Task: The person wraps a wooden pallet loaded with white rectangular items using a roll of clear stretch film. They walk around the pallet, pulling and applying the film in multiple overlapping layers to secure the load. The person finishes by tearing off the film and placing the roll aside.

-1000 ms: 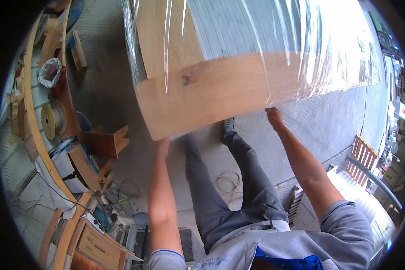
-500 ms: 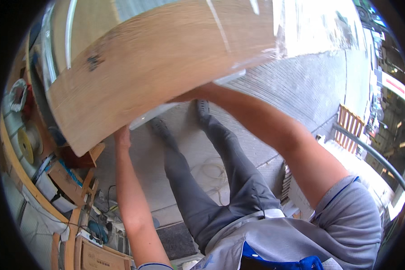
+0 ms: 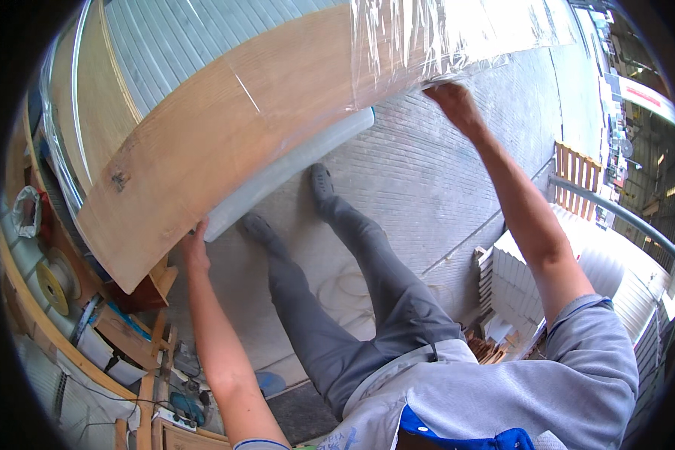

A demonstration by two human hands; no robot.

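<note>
A long plywood board (image 3: 202, 150) lies across the upper middle, over a stack of grey ribbed panels (image 3: 195, 45). Clear plastic film (image 3: 397, 41) covers the board's right part, creased and shiny. Below the board's near edge a long roll of stretch film (image 3: 296, 165) slants up to the right. My left hand (image 3: 196, 247) is closed at the roll's lower left end, close under the board; its fingertips are partly hidden. Stretched out to the right, my right hand (image 3: 454, 103) is closed on the film's edge beneath the board; some of its fingers are hidden.
A yellow-flanged spool (image 3: 54, 289) and cardboard boxes crowd the left side, beside a wooden frame. On the right stand a slatted wooden pallet (image 3: 577, 180), a grey metal pipe (image 3: 615, 215) and stacked white panels (image 3: 521, 277). Loose strapping (image 3: 345, 296) lies on the concrete floor near my legs.
My right hand has moved from under the board's middle out to the right, away from the roll. More of the roll shows. My left hand remains at the board's left end.
</note>
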